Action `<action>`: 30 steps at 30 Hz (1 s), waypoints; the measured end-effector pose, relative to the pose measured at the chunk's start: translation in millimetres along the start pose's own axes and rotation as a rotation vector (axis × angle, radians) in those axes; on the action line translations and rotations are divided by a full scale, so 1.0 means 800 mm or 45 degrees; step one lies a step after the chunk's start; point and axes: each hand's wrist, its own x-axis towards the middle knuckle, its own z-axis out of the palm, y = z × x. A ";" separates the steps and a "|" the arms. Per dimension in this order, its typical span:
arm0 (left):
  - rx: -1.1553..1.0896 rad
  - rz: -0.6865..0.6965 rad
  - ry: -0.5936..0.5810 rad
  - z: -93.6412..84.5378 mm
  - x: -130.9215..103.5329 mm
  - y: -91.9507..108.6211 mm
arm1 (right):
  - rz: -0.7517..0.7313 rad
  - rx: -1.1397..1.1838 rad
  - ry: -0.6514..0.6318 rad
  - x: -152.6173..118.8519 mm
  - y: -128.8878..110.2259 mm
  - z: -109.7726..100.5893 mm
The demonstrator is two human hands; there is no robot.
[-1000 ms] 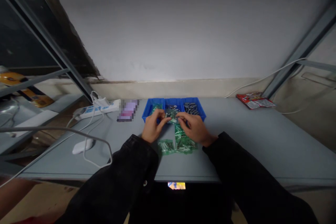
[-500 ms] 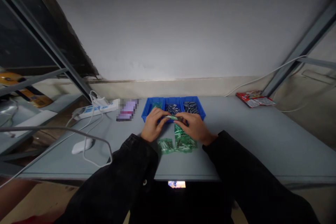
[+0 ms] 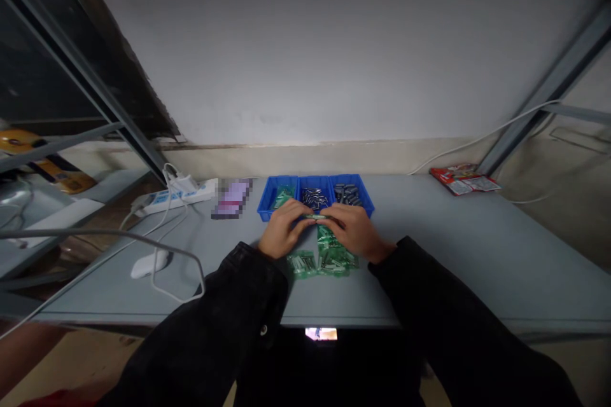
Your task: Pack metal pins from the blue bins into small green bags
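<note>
Between the fingertips of my left hand [image 3: 281,230] and my right hand [image 3: 356,230] is a small green plastic bag [image 3: 316,217], pinched at both ends. What lies inside it is too small to make out. Just beyond my hands stands a blue divided bin [image 3: 262,210]. Its left compartment holds green bags [image 3: 284,193], the middle one small metal pins [image 3: 314,198], and the right one dark cylindrical pieces [image 3: 347,194]. Filled green bags [image 3: 337,262] lie on the table below my hands, partly behind my right fingers. Another filled green bag [image 3: 302,263] is beside them.
A white power strip [image 3: 179,198] with cables and a pixelated purple object [image 3: 232,198] lie left on the grey table [image 3: 443,254]. A white mouse-like object [image 3: 149,264] is nearer. At the back right lies a red packet [image 3: 464,179]. A lit screen [image 3: 321,334] shows below the table edge.
Both hands have come slightly closer together and lower, still pinching the green bag. More of the bin's left compartment shows now.
</note>
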 end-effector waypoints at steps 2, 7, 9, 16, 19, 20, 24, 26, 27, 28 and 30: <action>0.013 -0.026 0.005 0.001 -0.001 0.000 | 0.018 -0.004 -0.007 0.000 0.000 0.000; 0.034 -0.114 -0.035 0.001 -0.003 0.001 | 0.072 0.020 -0.044 0.002 0.000 0.000; 0.039 -0.142 -0.033 0.001 -0.004 0.001 | 0.092 0.019 -0.059 0.002 -0.001 -0.001; 0.074 -0.167 -0.029 0.001 -0.005 0.000 | 0.063 -0.001 -0.027 0.004 -0.005 -0.003; 0.080 -0.153 -0.028 0.001 -0.004 0.001 | 0.058 -0.003 -0.029 0.004 -0.005 -0.003; 0.084 -0.154 -0.017 0.001 -0.004 0.000 | 0.060 -0.006 -0.028 0.004 -0.004 -0.003; 0.079 -0.215 0.062 0.003 -0.006 -0.002 | 0.056 0.020 -0.035 0.004 -0.003 -0.002; 0.048 -0.244 0.104 0.004 -0.007 -0.003 | 0.046 0.048 -0.029 0.003 -0.002 -0.001; 0.028 -0.252 0.121 0.004 -0.007 -0.003 | 0.049 0.055 -0.021 0.003 -0.001 0.000; 0.013 -0.258 0.132 0.005 -0.007 -0.004 | 0.061 0.056 -0.010 0.002 -0.001 0.000; 0.003 -0.261 0.149 0.005 -0.007 -0.003 | 0.119 0.054 0.007 0.001 0.001 0.002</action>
